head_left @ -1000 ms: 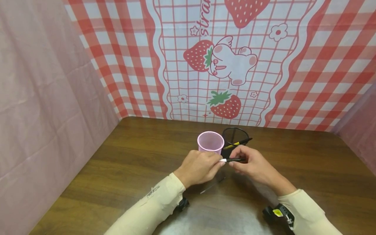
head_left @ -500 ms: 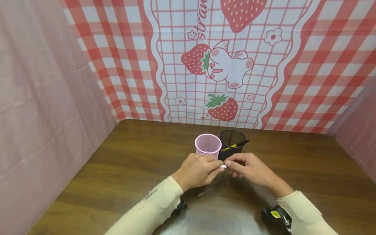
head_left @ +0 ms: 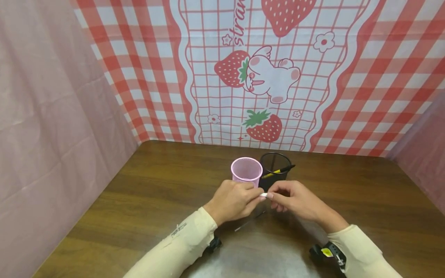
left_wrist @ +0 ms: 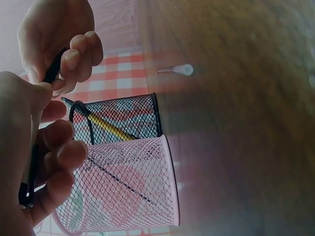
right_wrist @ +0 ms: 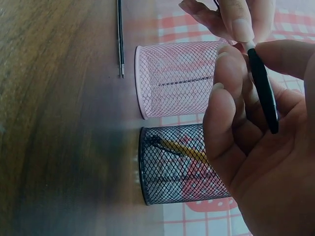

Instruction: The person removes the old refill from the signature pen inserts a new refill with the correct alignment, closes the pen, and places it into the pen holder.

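Note:
In the head view my left hand (head_left: 234,199) grips the white barrel of a pen (head_left: 264,195), with fingers curled round it. The barrel's black clip end (left_wrist: 27,194) shows in the left wrist view. My right hand (head_left: 300,199) meets it from the right, thumb and fingers pinching where the pen's black grip section (right_wrist: 263,91) joins the white barrel. The black section points back toward the right palm. Below the hands, a thin pen refill (head_left: 249,222) lies on the table, its pointed metal tip visible in the right wrist view.
Just beyond the hands stand a pink mesh pen cup (head_left: 247,170) and, right beside it, a black mesh pen cup (head_left: 274,181). A yellow and black pen (head_left: 278,171) leans in the black cup. A strawberry-patterned cloth (head_left: 271,77) hangs behind the wooden table (head_left: 167,173).
My right hand has moved left, its fingertips now at the joint between the black section and white barrel. The left hand keeps its grip. The head view has shifted slightly.

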